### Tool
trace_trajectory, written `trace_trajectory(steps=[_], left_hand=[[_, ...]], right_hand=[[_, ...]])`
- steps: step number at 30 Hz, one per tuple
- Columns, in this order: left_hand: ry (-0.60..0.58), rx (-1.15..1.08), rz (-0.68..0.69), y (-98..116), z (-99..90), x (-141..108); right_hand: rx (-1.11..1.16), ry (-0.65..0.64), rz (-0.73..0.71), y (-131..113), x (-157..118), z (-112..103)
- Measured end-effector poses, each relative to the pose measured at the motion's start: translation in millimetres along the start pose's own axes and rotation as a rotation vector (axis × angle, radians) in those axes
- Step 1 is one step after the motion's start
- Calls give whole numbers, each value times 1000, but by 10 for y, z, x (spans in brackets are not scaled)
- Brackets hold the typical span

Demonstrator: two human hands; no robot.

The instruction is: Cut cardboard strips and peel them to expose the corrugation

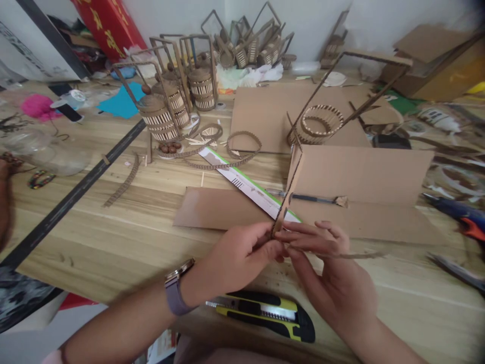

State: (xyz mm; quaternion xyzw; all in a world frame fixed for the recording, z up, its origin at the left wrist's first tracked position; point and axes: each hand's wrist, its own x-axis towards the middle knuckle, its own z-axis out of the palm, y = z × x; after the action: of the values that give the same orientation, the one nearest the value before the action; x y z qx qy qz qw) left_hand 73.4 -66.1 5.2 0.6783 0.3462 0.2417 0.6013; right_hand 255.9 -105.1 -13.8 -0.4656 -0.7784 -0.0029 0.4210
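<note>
My left hand (pixel 242 253), with a watch (pixel 178 285) on its wrist, pinches a narrow corrugated cardboard strip (pixel 290 187). From the fingertips the strip rises away toward the upright cardboard. My right hand (pixel 337 283) meets the left at the strip's near end, thumb and fingers closed on it. A thin length of strip also sticks out to the right past the right hand; the fingers hide how the two parts join. Below the hands lies a yellow and black utility knife (pixel 265 313). Just beyond them are a white ruler with a green edge (pixel 250 189) and a pen (pixel 314 198).
Cardboard lantern-like baskets (pixel 157 119) with tall handles stand at the back left. Another basket (pixel 322 124) stands behind a folded cardboard sheet (pixel 364 177). Pliers (pixel 454 268) and a blue tool (pixel 454 207) lie right. Another person's arm (pixel 4 202) shows at left.
</note>
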Motion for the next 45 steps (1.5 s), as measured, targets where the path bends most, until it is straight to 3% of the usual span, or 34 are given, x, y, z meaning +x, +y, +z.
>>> trace_trajectory(steps=[7,18,24,30,32,36,38,42,45], left_hand=[[63,228,-10,-21,-2,-15],[-1,238,50,-8,1,-35],[-13,103,54,-17,5,-15],[0,-195,-67,-32,-5,1],[42,-266,-85,-41,-35,13],[119,-315,-105,-55,-110,38],[137,-354,-119,-58,-132,50],[146,-407,-119,-55,-148,68],[161,-408,-115,-45,-162,80]], right_hand=[[-94,3,-32,-14,11,16],[-109,4,10,-4,26,-44],[-23,24,67,12,14,-34],[96,52,95,71,18,-72],[136,-18,84,59,43,-107],[216,-455,-48,-109,34,-72],[162,-592,-122,-232,-34,24],[4,-585,-189,-359,-208,210],[-57,-600,-180,-295,-230,183]])
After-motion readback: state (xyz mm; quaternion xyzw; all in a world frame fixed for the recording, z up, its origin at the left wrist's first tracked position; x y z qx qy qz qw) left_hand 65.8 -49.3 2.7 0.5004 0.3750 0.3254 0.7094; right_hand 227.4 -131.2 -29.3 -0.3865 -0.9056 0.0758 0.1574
